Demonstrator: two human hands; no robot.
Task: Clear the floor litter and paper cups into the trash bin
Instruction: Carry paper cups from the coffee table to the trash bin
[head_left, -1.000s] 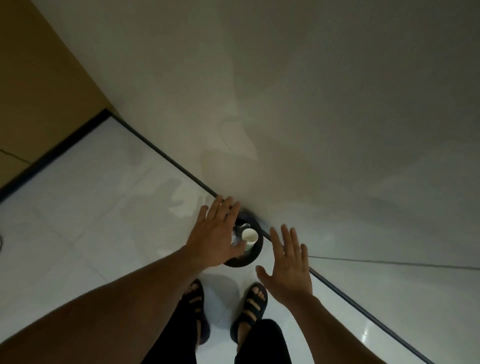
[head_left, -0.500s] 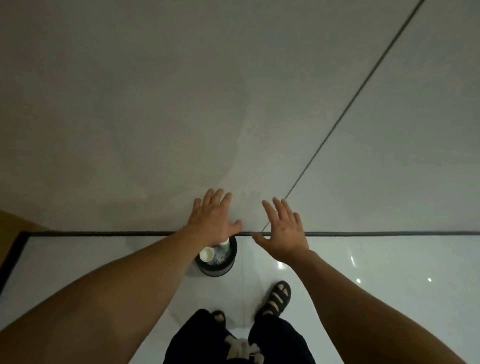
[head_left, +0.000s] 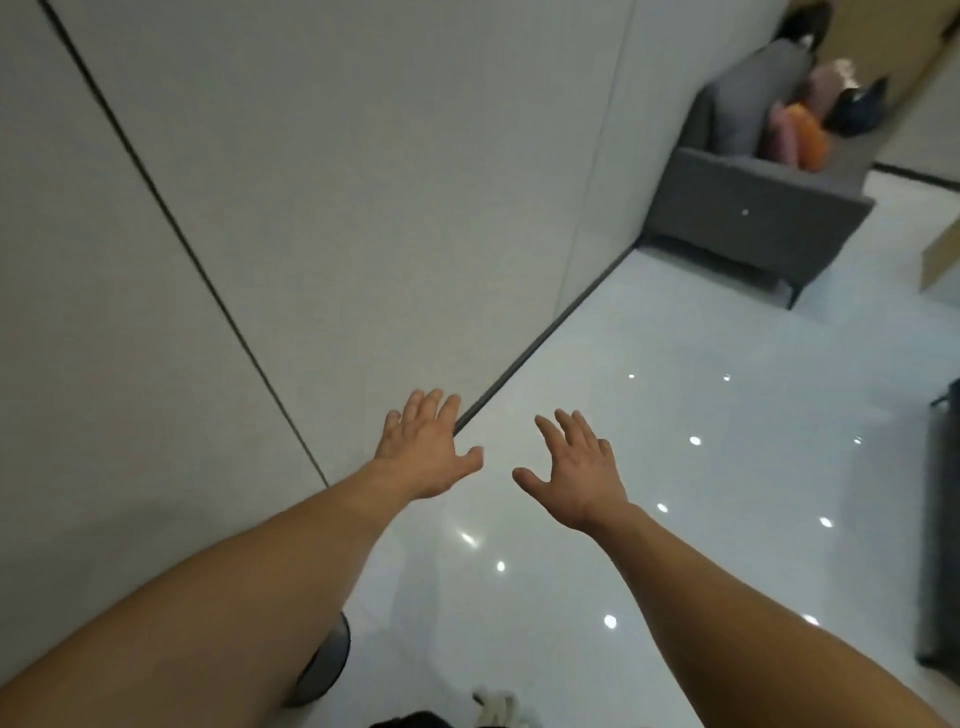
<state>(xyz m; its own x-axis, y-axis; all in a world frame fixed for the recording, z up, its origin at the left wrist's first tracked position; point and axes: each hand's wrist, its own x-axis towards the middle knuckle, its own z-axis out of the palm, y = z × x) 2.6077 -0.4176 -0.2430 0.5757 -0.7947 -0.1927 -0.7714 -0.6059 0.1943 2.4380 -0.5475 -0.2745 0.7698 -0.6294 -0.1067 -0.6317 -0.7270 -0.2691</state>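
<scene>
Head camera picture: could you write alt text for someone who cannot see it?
Two empty hands, left and right, stretch open over a glossy white floor beside a grey wall. A dark bin peeks from under the left arm; a grey sofa stands far right.

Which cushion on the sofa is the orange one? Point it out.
On the grey sofa, the orange cushion is the frontmost of the row, with a pink cushion against its wall side; a paler pink and a dark one lie farther back.

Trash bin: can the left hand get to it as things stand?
Probably not without pulling back. The left hand is open, stretched forward near the wall, while the trash bin sits low beside the body, mostly hidden under the left forearm. Nothing blocks it.
</scene>
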